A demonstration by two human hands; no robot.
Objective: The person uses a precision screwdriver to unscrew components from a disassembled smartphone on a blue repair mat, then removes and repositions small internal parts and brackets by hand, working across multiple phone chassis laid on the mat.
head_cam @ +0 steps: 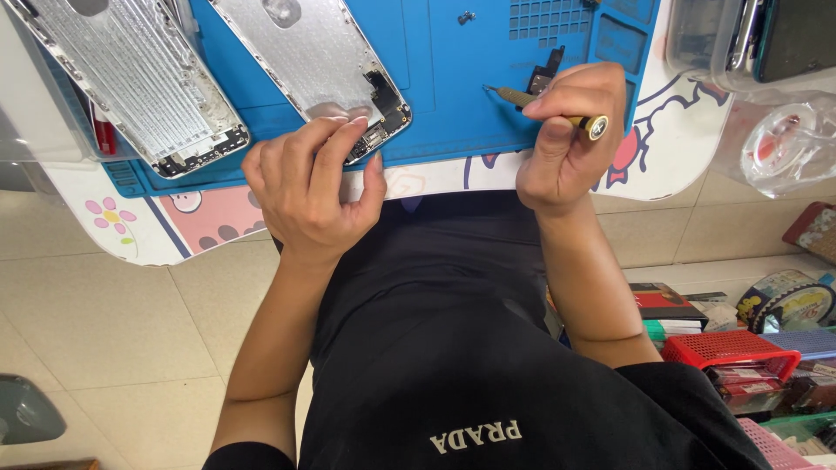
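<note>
1. Blue silicone work mat (435, 78): lies on a small white table (688, 148) printed with cartoon figures and flowers; its near edge runs just beyond both hands.
2. Phone housing (326, 65): silver metal back shell, opened, inner face up, lying slantwise on the mat; a dark component cluster sits at its near right corner.
3. Left hand (309, 187): rests at the near end of this housing, fingers curled, fingertips (348, 122) pressing on the shell's near edge beside the dark components. It steadies the housing and does not lift it.
4. Right hand (566, 144): closed around a slim screwdriver (557, 111), thumb and forefinger pinching the shaft; the yellow-and-black cap end points right, the metal tip points left, low over the mat and right of the housing.
5. Small black part (544, 74): lies on the mat just beyond the right hand, near the screwdriver tip; whether they touch cannot be told.
6. Second phone housing (131, 78): silver, inner face up, at the far left, partly on the mat.
7. Clear plastic container (723, 43): far right on the table.
8. Red basket (731, 348): on the tiled floor, near right, among boxes and other baskets.
9. Black garment (453, 348): covers the person's torso between the arms.
</note>
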